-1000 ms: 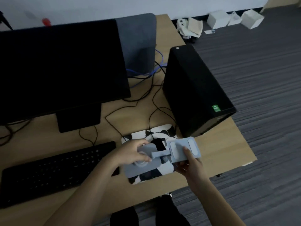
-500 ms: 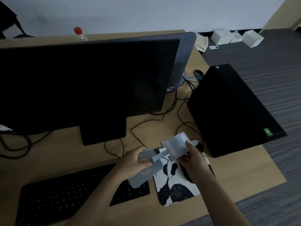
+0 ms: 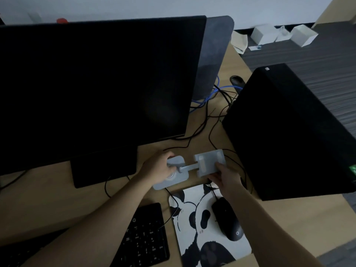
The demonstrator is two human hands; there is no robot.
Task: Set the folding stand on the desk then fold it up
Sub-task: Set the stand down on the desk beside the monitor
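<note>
A single head-worn wide-angle view looks forward and steeply down over the desk (image 3: 196,147) from close above, the person's forearms entering from 6 o'clock. The monitor (image 3: 96,83) fills 9 to 12 o'clock, the tower (image 3: 285,132) sits at 3 o'clock, the floor (image 3: 317,60) and wall (image 3: 173,6) lie toward 1 and 12 o'clock. With no second view, nothing is shared.

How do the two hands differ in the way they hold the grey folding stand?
The left hand lies over the stand's base plate, near the monitor's foot, while the right hand grips the lower edge of the holder plate, near the black computer tower. The left hand covers much of its plate; the right hand leaves most of its plate in view. Both hold the same folding stand, which is opened out, its arm stretched between the two plates.
</note>
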